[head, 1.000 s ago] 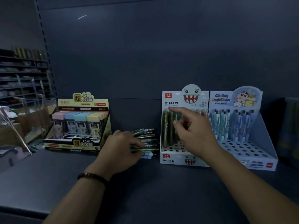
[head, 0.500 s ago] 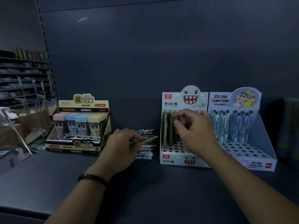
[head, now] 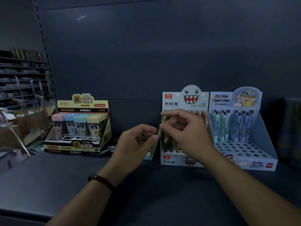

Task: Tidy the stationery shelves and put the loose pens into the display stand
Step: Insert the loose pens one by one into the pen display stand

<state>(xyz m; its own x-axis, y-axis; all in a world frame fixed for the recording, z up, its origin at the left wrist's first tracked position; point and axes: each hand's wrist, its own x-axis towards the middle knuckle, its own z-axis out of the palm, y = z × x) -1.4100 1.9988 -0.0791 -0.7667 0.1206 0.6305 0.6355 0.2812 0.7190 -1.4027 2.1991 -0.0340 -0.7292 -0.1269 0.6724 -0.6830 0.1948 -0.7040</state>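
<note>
A green pen (head: 160,131) stands nearly upright just left of the white monster-face display stand (head: 171,101). My left hand (head: 135,144) pinches the pen's lower part. My right hand (head: 185,134) pinches its upper part between thumb and forefinger, in front of the stand's left columns. Green and orange pens stand in the stand's back rows, and several front holes (head: 171,151) are bare. The loose pens (head: 110,148) lie on the shelf behind my left hand, mostly hidden by it.
A yellow box of lead refills (head: 81,124) sits at the left. A blue cartoon pen stand (head: 244,144) adjoins the monster stand on the right, with dark items (head: 291,128) beyond it. The dark shelf (head: 65,176) stretches in front.
My left hand has lifted a green pen off the loose pile and carried it right to the stand. My right hand has left the standing pens and taken the pen's upper part.
</note>
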